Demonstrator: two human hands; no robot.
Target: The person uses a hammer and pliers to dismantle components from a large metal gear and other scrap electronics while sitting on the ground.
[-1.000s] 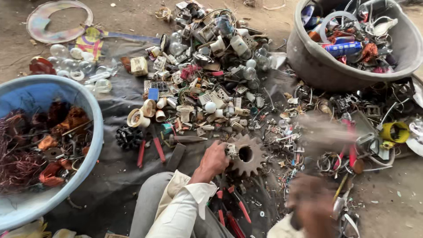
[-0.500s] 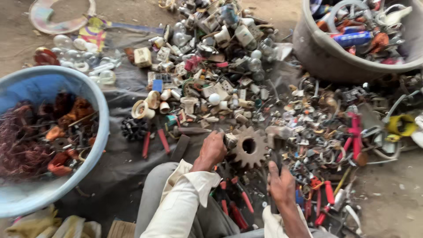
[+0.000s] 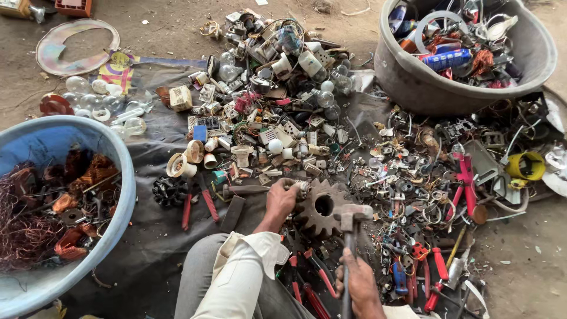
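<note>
A person sat on the ground, seen from above, both arms reaching forward over a heap of scrap. The left hand (image 3: 280,201) was closed around a small pale metal part (image 3: 302,188), pinning it against the upper left edge of a large rusty toothed gear (image 3: 321,207) that lay flat on a dark cloth (image 3: 147,248). The right hand (image 3: 356,287) was clamped on the handle of a hammer (image 3: 351,221). The handle ran almost straight away from the person, and the hammer's head sat over the right edge of the gear, just beside its centre hole. So the held part lay a little left of and beyond the hammer head, with the left hand nearer to it and the gear between the two hands.

Red-handled pliers (image 3: 202,204) lay on the cloth just left of the left hand, and more red-handled tools lay on the right.

Beyond the gear the cloth was buried under broken switches, sockets, glass bulbs and wire. A blue plastic tub (image 3: 121,162) at the far left held tangled copper wire and coils. A grey tub (image 3: 413,82) at the upper right held cans, rings and mixed scrap. Around the cloth was bare, dusty ground, apparently outdoors or in an open yard.
</note>
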